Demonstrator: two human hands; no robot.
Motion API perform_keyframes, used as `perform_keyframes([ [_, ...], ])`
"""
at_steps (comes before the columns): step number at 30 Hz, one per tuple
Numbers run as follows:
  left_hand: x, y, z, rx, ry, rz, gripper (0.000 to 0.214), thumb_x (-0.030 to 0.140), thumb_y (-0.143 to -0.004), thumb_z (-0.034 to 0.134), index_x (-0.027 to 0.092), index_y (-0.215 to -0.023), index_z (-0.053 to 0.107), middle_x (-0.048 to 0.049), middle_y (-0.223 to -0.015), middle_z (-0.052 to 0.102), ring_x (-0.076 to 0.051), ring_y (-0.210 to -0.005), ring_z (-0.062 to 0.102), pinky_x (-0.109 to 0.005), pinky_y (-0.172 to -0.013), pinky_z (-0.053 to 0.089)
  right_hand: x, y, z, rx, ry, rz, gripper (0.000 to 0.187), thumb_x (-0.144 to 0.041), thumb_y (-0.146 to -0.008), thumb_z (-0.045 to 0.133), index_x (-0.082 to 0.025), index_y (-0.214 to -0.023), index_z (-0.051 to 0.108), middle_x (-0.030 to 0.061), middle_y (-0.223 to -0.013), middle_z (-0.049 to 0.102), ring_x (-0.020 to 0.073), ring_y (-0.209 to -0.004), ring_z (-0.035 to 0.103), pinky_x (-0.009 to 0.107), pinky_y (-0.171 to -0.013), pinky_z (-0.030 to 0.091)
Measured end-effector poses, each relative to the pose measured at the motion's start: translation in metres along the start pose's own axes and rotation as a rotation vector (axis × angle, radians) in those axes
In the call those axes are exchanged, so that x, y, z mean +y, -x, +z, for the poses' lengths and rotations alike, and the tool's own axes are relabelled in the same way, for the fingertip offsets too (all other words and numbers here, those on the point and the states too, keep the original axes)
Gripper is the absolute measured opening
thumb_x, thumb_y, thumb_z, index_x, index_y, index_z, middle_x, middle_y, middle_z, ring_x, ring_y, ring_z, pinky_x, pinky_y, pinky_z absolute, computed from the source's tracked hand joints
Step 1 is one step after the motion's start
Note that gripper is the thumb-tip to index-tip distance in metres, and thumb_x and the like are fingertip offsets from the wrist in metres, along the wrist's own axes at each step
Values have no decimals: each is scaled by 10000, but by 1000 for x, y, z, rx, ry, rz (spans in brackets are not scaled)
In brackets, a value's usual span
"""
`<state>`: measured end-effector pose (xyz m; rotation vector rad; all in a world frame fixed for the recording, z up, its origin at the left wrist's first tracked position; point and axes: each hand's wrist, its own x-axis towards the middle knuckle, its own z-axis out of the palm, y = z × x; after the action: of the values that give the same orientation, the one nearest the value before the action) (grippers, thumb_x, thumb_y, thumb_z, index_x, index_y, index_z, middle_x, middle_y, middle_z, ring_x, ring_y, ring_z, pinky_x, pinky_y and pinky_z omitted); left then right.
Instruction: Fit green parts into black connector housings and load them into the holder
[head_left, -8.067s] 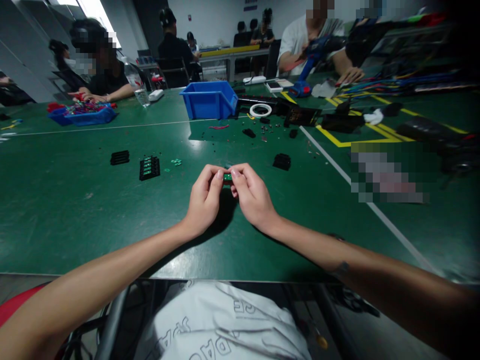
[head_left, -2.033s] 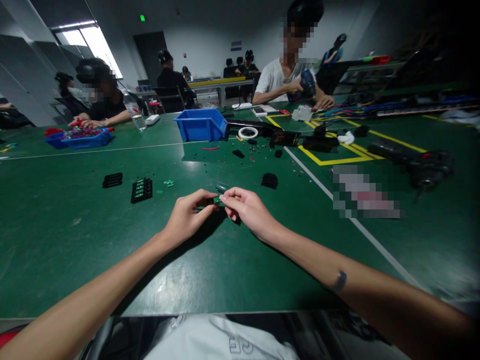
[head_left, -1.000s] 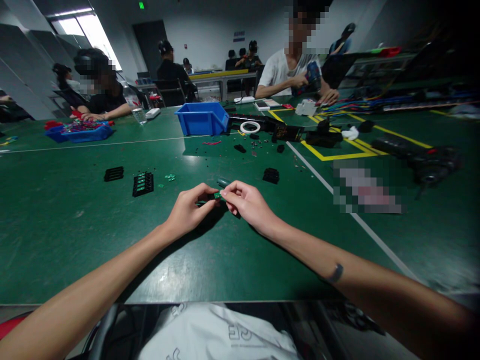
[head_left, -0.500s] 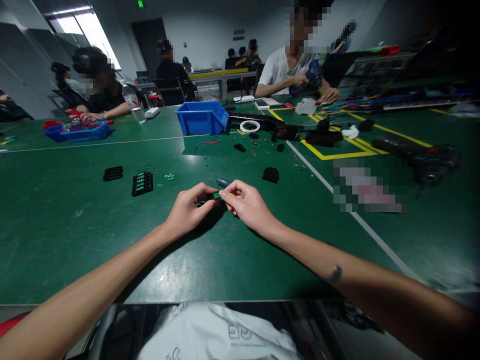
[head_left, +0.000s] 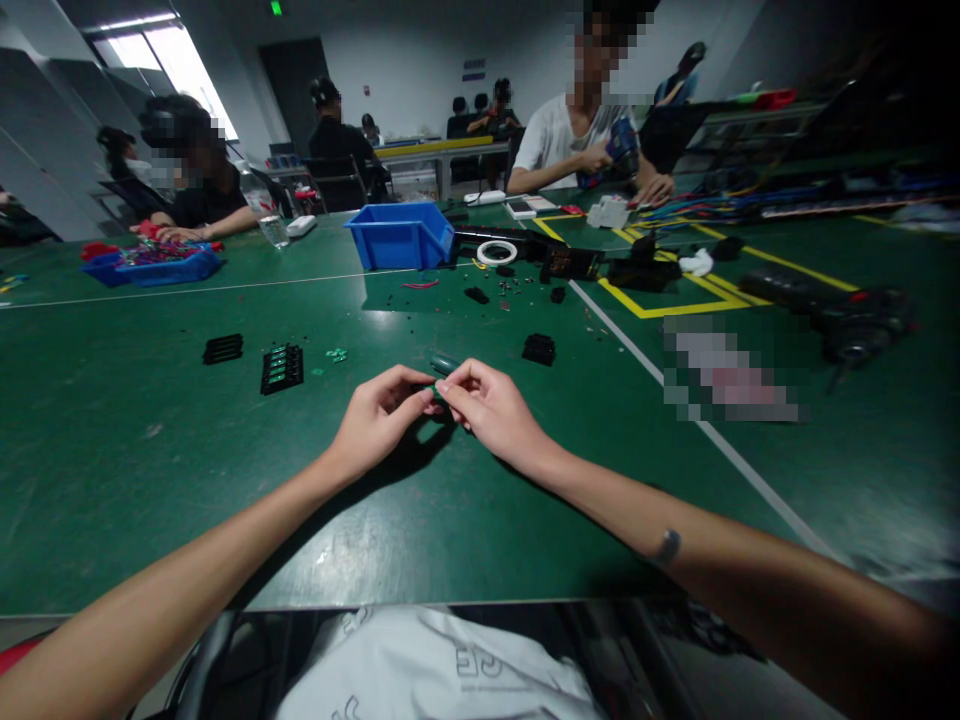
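My left hand (head_left: 375,420) and my right hand (head_left: 487,408) meet just above the green table (head_left: 150,470), fingertips pinched together on a small green part (head_left: 433,389). Most of the part is hidden by my fingers. A dark cylindrical piece (head_left: 444,362) lies on the table just beyond my fingertips. To the left sit a black slotted holder with green pieces (head_left: 282,367), a second black holder (head_left: 223,348) and some loose green bits (head_left: 335,354). A black block (head_left: 539,348) rests to the right of my hands.
A blue bin (head_left: 401,235) stands behind, with a white tape roll (head_left: 498,252) and small black parts beside it. A blue tray (head_left: 154,265) of coloured parts lies far left. Other people sit across the table; one holds a blue power tool (head_left: 621,142). Yellow lines mark the right side.
Both hands stay pinched on the small green part in nearly the same place. Compared with 8 s ago the view has tilted up and the hands sit slightly lower and apart.
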<state>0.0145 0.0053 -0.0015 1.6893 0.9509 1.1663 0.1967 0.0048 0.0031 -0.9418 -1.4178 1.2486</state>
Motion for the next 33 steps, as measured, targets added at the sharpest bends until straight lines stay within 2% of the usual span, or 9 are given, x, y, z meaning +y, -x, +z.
perform_keyframes([
  [5, 2, 0, 1, 25, -10, -2, 242, 381, -962, 651, 147, -957, 712, -45, -841, 745, -167, -777, 714, -286, -763, 566, -2, 2, 2, 4, 40, -16, 243, -372, -870, 703, -205, -774, 554, -28, -642, 569, 117, -563, 512, 268, -544, 402],
  [15, 3, -1, 2, 13, -8, 7, 258, 377, -976, 637, 128, -954, 700, -56, -845, 742, -157, -777, 696, -266, -766, 544, 0, 1, 1, 5, 59, -63, 224, -346, -876, 701, -191, -778, 572, -17, -682, 613, 119, -590, 542, 272, -585, 440],
  [21, 7, 0, 2, 7, 30, 12, 255, 385, -977, 636, 137, -949, 693, -60, -876, 744, -175, -799, 712, -289, -793, 549, -1, 0, -1, 77, 127, -113, 295, -410, -877, 720, -191, -752, 566, -18, -683, 585, 126, -614, 531, 273, -582, 420],
  [24, 8, 2, 4, -5, 55, 5, 259, 392, -972, 643, 138, -962, 689, -54, -861, 740, -184, -796, 726, -293, -788, 555, 0, -2, -4, 98, 158, -146, 283, -440, -894, 709, -187, -829, 600, -7, -730, 601, 133, -649, 551, 267, -582, 424],
  [27, 9, 4, 4, -21, 56, 6, 265, 394, -978, 636, 135, -964, 690, -56, -869, 743, -180, -800, 728, -284, -787, 558, 1, -3, -9, 10, 188, -164, 255, -434, -928, 675, -183, -914, 638, 9, -789, 648, 140, -685, 602, 265, -609, 468],
  [30, 10, 4, 3, -31, 55, 5, 265, 390, -987, 626, 133, -965, 689, -56, -868, 744, -175, -799, 726, -275, -780, 556, 0, -3, -15, -108, 238, -184, 252, -428, -968, 623, -182, -929, 661, 10, -786, 667, 136, -650, 615, 262, -594, 481],
  [33, 9, 4, 3, -44, 68, 2, 268, 393, -991, 621, 134, -976, 687, -58, -874, 743, -176, -805, 725, -276, -779, 557, -3, -3, -21, -162, 291, -204, 248, -415, -977, 612, -178, -940, 673, 10, -771, 676, 132, -606, 618, 259, -568, 485],
])
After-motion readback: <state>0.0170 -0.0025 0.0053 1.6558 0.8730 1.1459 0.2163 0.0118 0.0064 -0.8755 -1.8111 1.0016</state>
